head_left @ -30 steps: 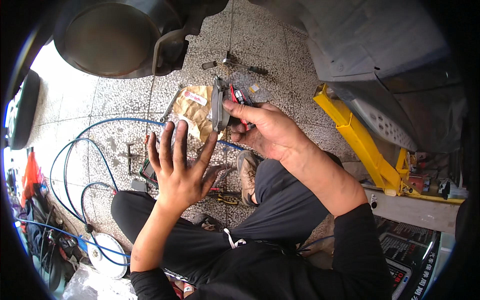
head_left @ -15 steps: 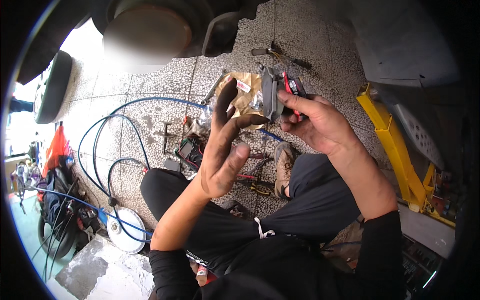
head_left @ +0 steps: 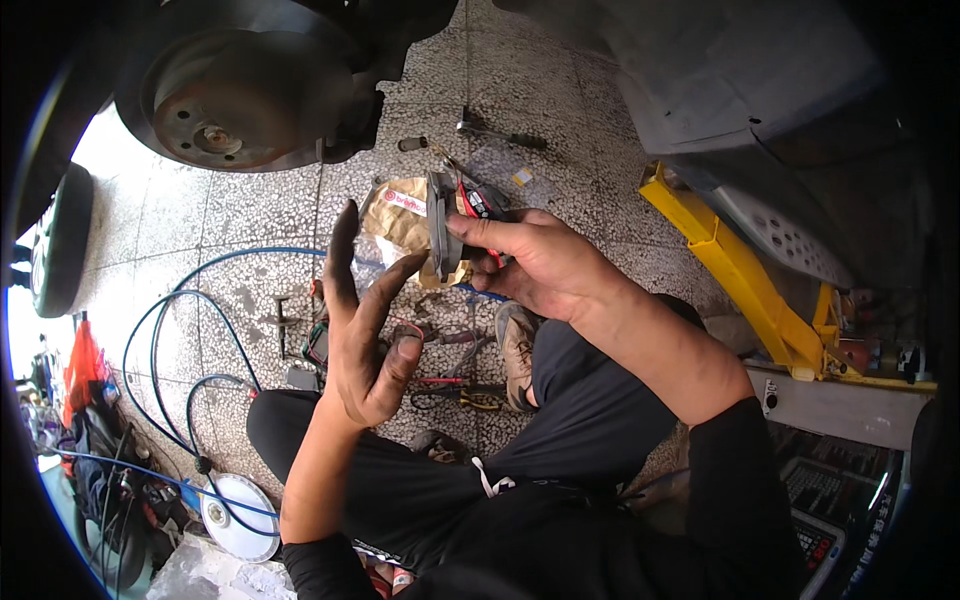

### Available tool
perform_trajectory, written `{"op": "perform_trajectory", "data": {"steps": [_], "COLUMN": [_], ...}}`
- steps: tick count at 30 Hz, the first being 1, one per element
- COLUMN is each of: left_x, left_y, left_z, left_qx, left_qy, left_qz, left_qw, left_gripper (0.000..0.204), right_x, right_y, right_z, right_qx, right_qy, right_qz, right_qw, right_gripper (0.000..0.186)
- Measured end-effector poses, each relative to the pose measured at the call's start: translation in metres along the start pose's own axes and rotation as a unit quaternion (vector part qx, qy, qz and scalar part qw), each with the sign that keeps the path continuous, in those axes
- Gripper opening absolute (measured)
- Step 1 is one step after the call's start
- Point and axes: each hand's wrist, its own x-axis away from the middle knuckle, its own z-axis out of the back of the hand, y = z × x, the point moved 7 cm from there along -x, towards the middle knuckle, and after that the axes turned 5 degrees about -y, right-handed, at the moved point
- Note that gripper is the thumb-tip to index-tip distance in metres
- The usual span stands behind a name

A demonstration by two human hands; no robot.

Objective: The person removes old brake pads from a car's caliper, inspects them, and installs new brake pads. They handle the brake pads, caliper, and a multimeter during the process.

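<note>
My right hand [head_left: 550, 265] grips a dark grey brake pad [head_left: 439, 238] upright between thumb and fingers, along with a red-and-black item [head_left: 476, 205], partly hidden behind it. My left hand [head_left: 365, 355] has dirt-darkened fingers stretched apart, its index fingertip close beside the pad's lower left edge; I cannot tell whether they touch. Behind both hands, a crumpled brown paper wrapper [head_left: 392, 220] lies on the speckled tile floor [head_left: 570, 120].
A rusty wheel hub [head_left: 190, 130] hangs above, left. A yellow jack [head_left: 720, 260] stands right, a tyre [head_left: 60, 240] far left. Blue hoses [head_left: 215, 255], a white disc [head_left: 240, 515] and scattered tools [head_left: 500, 135] lie around. My crossed legs [head_left: 590, 380] are below my hands.
My left hand has turned from spread with its back showing to side-on, thumb toward me. My right hand still grips the pad; the view shifted and came back.
</note>
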Motion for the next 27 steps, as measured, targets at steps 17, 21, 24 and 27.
{"op": "perform_trajectory", "data": {"steps": [17,21,24,27], "left_x": [-0.012,-0.018,-0.018,-0.015], "left_y": [0.011,0.008,0.003,-0.006], "left_z": [0.006,0.01,0.012,0.008], "left_qx": [-0.26,-0.237,-0.169,-0.079], "left_qy": [-0.097,-0.11,-0.11,-0.104], "left_qz": [-0.107,-0.112,-0.091,-0.065], "left_qw": [0.955,0.959,0.975,0.989], "left_gripper": [0.043,0.04,0.04,0.04], "right_x": [0.002,-0.001,-0.001,-0.002], "right_y": [0.001,0.004,0.002,0.0], "right_z": [-0.002,-0.001,-0.003,-0.002], "right_qx": [0.01,0.015,0.021,0.031], "right_qy": [-0.003,0.004,0.004,-0.004], "right_qz": [-0.003,-0.003,0.001,0.021], "right_qw": [1.0,1.0,1.0,0.999], "right_gripper": [0.014,0.013,0.012,0.012]}}
